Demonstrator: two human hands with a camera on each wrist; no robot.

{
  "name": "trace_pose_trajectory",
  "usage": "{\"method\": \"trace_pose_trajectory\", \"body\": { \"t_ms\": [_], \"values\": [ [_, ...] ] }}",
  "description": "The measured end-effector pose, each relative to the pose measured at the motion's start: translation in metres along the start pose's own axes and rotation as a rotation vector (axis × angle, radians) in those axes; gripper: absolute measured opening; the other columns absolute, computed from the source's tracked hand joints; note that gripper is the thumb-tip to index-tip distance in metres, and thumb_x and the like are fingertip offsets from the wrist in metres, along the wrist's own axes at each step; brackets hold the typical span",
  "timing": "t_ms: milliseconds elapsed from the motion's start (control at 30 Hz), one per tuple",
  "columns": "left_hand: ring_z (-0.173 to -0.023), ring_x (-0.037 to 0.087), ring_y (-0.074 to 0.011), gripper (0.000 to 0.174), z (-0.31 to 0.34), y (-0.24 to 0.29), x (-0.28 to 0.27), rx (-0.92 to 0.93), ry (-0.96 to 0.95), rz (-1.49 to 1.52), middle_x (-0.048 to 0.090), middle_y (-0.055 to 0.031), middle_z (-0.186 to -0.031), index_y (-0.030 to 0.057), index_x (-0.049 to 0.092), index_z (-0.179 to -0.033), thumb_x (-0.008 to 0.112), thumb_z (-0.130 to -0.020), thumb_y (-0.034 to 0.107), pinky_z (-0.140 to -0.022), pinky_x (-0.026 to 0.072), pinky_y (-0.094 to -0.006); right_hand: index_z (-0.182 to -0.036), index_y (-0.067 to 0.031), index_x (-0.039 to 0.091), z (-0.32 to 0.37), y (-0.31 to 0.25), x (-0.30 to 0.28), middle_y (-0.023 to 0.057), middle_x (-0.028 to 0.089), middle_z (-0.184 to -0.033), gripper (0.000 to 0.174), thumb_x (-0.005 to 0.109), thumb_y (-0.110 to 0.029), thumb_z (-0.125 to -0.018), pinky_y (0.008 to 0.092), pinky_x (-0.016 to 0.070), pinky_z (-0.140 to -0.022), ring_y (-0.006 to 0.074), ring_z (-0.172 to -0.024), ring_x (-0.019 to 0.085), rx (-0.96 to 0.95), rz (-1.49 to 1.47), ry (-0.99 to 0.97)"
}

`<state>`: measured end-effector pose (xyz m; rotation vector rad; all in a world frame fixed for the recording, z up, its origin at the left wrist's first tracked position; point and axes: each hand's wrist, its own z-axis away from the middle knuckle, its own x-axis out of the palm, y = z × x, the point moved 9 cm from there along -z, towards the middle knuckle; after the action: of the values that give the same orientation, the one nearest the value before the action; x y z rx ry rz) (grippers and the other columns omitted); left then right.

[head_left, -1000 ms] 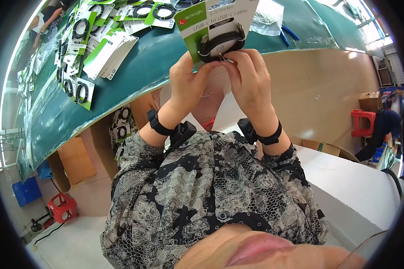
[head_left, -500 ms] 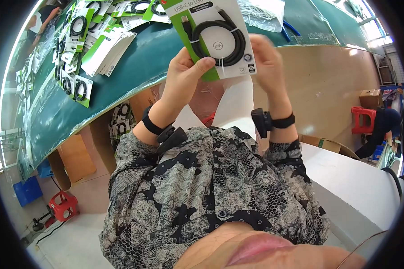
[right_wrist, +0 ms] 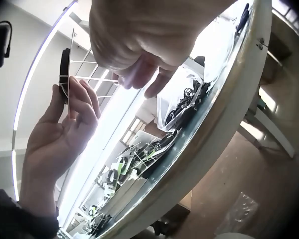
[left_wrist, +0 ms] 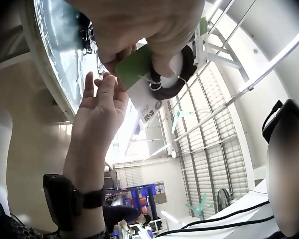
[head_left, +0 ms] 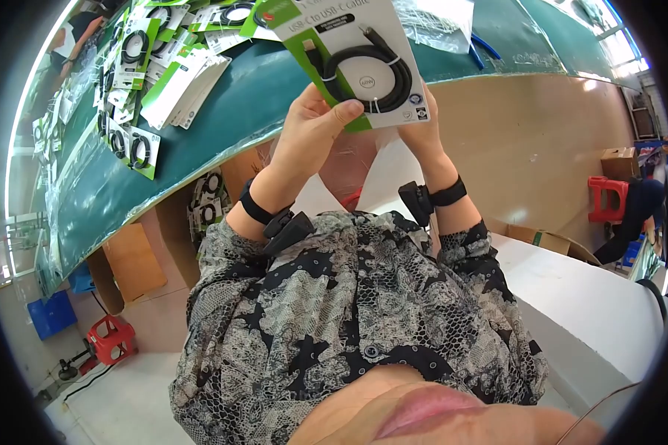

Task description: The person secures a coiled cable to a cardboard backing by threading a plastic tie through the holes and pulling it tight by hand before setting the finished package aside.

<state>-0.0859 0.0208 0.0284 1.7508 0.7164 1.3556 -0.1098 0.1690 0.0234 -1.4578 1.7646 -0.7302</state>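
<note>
A green-and-white retail card [head_left: 393, 26] labelled as a USB-C to USB-C cable stands raised in front of me. Tied to its front is a coiled black cable [head_left: 404, 81] with both plugs pointing up. My left hand [head_left: 304, 137] pinches the card's lower left, thumb over the front, fingers behind. Partly covered by the card's right edge is my right hand [head_left: 424, 137]. In the left wrist view the right hand [left_wrist: 102, 102] is beside the card, its fingers loosely bent. The right wrist view shows the card edge-on in the left hand [right_wrist: 60, 142], apart from the right fingers.
On the green table [head_left: 230, 111] at left lie a stack of cards [head_left: 182, 89] and a heap of carded cables [head_left: 133, 48]. A clear plastic bag [head_left: 445, 30] and blue cutters or pliers handles [head_left: 484, 50] are at the back right. Cardboard boxes, red stools and another person appear around.
Both hands were together at the cable's lower tie. The right hand then swung right and moved in behind the card's right edge. The card now shows its full front, held by the left hand.
</note>
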Motion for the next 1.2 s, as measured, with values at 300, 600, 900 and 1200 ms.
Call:
{"method": "trace_pose_trajectory", "body": {
  "t_ms": [300, 600, 900, 1200],
  "values": [
    [-0.102, 0.057, -0.0142, 0.031, -0.008, -0.003, -0.004, -0.111, 0.02, 0.045, 0.061, -0.007, -0.113, -0.0015, 0.054, -0.117, 0.062, -0.09, 0.01, -0.091, 0.0454, -0.0287, -0.106, 0.0025, 0.059, -0.007, -0.002, 0.019, 0.0142, 0.061, -0.103, 0.026, 0.061, -0.002, -0.08, 0.0297, 0.0475, -0.082, 0.0228, -0.093, 0.061, -0.121, -0.101, 0.002],
    [-0.101, 0.057, -0.0143, 0.031, -0.028, 0.008, -0.049, 0.055, 0.176, -0.363, 0.059, -0.0078, -0.11, -0.0009, 0.048, -0.119, 0.058, -0.092, 0.01, -0.088, 0.0467, -0.0283, -0.134, -0.0006, 0.042, -0.034, 0.027, 0.039, 0.0165, 0.054, -0.124, 0.041, 0.048, -0.014, -0.096, 0.0314, 0.0434, -0.094, 0.0235, -0.113, 0.054, 0.392, -0.879, -0.029],
    [-0.103, 0.055, -0.0187, 0.037, -0.028, -0.01, -0.043, 0.039, 0.159, -0.187, 0.051, -0.0124, -0.112, 0.0006, 0.029, -0.123, 0.05, -0.093, 0.004, -0.078, 0.0538, -0.031, -0.133, 0.0001, 0.044, -0.045, -0.002, 0.045, 0.0168, 0.06, -0.118, 0.039, 0.047, -0.018, -0.098, 0.0301, 0.044, -0.091, 0.0217, -0.106, 0.059, 0.132, 0.07, 0.05],
    [-0.095, 0.058, -0.0281, 0.038, -0.028, 0.004, -0.043, 0.341, 0.181, -0.827, 0.051, -0.0194, -0.11, -0.0019, 0.029, -0.12, 0.051, -0.09, 0.001, -0.076, 0.0527, -0.0355, -0.125, -0.0004, 0.054, -0.045, 0.049, 0.064, 0.0065, 0.064, -0.105, 0.033, 0.05, -0.018, -0.097, 0.0236, 0.0466, -0.079, 0.0102, -0.09, 0.058, 0.438, -0.222, 0.043]
  ]
}}
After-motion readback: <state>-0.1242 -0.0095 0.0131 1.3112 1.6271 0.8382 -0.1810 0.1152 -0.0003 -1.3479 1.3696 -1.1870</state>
